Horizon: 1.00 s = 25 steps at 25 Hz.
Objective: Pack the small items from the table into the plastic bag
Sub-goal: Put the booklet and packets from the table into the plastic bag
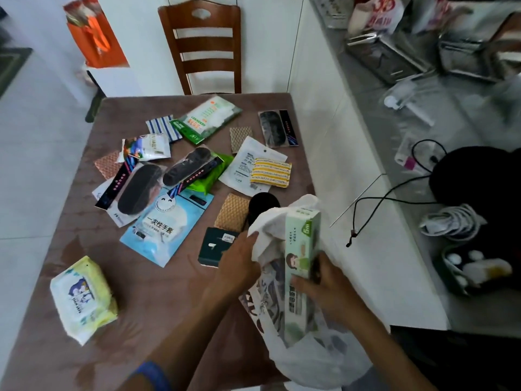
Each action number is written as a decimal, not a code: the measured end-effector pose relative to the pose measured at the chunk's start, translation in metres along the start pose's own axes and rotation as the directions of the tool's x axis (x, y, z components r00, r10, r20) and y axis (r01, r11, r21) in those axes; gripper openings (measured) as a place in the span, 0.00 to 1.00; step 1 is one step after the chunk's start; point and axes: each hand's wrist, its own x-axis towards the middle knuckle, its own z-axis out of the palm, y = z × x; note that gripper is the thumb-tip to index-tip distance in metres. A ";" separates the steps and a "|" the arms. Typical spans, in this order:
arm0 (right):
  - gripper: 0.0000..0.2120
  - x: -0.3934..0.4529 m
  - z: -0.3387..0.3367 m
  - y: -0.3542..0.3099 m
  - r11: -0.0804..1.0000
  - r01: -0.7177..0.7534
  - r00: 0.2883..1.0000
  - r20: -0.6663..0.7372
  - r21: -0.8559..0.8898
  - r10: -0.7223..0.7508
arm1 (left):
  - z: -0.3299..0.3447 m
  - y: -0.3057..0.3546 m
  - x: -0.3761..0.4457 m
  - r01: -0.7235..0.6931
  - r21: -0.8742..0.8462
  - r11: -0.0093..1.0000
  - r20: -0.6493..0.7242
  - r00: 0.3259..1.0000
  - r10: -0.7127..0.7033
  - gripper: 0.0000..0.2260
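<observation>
The white plastic bag [304, 356] hangs over the near right corner of the brown table [174, 300]. The right hand [324, 280] clamps a long green box [303, 266] standing in its mouth; the left hand [239, 263] pinches the bag's rim, beside a dark green box [211, 249]

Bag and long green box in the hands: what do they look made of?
Bag: thin white plastic film, going by its crumpled, translucent folds. Long green box: probably printed cardboard with a slight sheen, given its crisp straight edges. Left hand grips the bag's rim; right hand holds the box.
</observation>
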 end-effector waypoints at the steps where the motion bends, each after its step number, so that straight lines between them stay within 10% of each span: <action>1: 0.25 0.010 0.011 0.012 0.997 -0.022 1.000 -0.005 -0.073 0.021 | 0.000 0.003 0.002 -0.003 -0.025 1.000 -0.029 1.000 0.002 0.29; 7: 0.31 0.041 0.059 0.048 0.832 -0.159 0.987 -0.084 -0.532 0.134 | -0.007 0.023 -0.002 -0.067 -0.097 0.993 -0.060 0.996 0.061 0.28; 15: 0.42 0.061 0.051 0.077 0.863 -0.141 0.978 -0.203 -0.485 0.046 | -0.020 0.022 -0.002 -0.048 -0.020 0.999 -0.039 0.998 0.048 0.30; 25: 0.11 0.038 0.031 0.009 0.913 -0.072 0.936 -0.344 -0.401 -0.078 | -0.021 0.009 -0.016 -0.284 -0.161 0.945 -0.117 0.956 0.268 0.25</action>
